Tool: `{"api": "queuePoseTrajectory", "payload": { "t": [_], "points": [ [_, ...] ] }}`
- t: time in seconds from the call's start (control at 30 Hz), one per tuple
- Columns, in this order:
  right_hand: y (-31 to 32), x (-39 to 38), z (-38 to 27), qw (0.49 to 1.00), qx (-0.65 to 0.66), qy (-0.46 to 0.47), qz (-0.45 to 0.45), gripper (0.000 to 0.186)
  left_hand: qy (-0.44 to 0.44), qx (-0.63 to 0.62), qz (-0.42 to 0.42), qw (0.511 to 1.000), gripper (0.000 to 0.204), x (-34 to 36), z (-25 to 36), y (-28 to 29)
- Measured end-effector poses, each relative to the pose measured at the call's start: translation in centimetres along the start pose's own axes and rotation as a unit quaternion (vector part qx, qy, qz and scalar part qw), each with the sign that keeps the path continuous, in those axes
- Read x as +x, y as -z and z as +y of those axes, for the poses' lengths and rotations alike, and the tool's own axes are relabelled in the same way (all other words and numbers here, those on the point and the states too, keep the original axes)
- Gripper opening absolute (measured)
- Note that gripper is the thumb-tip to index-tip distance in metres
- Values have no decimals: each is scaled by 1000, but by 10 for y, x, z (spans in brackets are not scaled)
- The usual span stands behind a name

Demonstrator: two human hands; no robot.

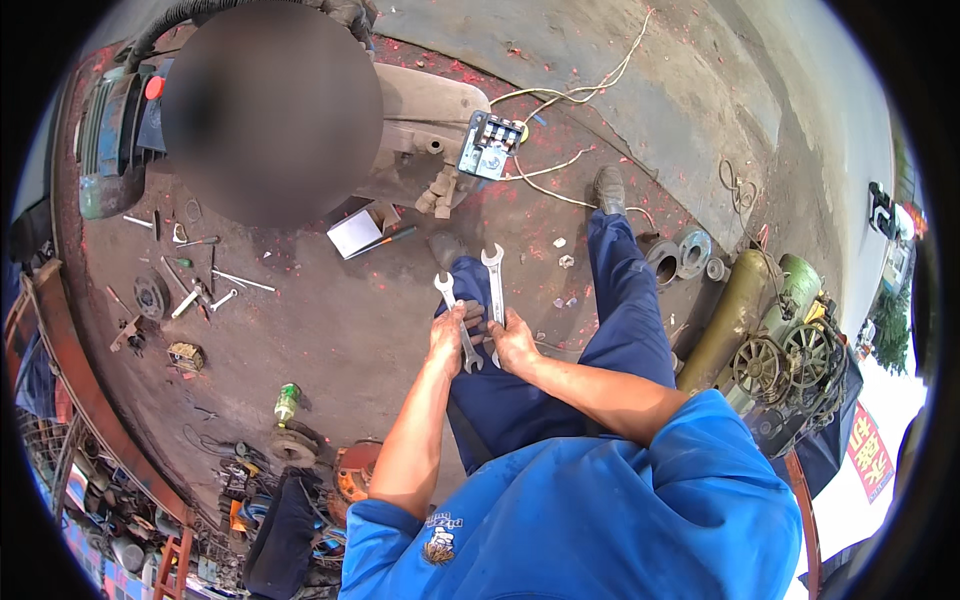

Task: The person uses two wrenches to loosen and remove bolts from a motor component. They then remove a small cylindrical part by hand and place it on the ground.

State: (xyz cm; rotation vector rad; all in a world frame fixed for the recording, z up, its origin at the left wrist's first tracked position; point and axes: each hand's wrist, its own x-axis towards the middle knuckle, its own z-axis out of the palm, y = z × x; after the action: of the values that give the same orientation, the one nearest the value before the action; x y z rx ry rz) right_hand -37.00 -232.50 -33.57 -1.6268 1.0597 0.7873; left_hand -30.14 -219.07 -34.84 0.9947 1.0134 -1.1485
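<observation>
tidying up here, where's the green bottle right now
In the head view, the green bottle is left of and below centre, to the left of the person's left forearm, beside a ring-shaped part.

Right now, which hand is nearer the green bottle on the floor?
Left. The left hand is ahead and right of the green bottle; the right hand is farther right.

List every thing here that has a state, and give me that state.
Left hand: closed around a wrench
Left wrench: held, upper end free
Right hand: closed around another wrench
Right wrench: held, upper end free
Electrical box: uncovered, inner parts exposed
Floor: stained, strewn with tools
</observation>
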Motion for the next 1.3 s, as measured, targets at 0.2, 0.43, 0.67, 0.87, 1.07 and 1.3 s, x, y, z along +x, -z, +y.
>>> {"api": "queuePoseTrajectory", "payload": {
  "t": [0.2,0.43,0.67,0.87,1.07,1.3],
  "points": [
    [84,12,-63,995,-77,-5,-63,25,-2,-30,2,1000,36,37,-38,-83],
    [190,63,-63,946,-206,85,-236,21,-70,-244,30,967,23,16,-15,-186],
    [381,120,-142,808,-519,173,-217,23,-117,-447,117,879,22,52,-45,-366],
    [437,168,-177,754,-549,339,-118,30,-159,-431,97,883,22,94,-67,-440],
    [373,192,-182,790,-489,303,-210,26,-205,-250,262,909,31,176,-80,-352],
    [279,260,-166,782,-379,279,-409,27,-216,57,426,876,35,312,-118,-173]
  ]
}}
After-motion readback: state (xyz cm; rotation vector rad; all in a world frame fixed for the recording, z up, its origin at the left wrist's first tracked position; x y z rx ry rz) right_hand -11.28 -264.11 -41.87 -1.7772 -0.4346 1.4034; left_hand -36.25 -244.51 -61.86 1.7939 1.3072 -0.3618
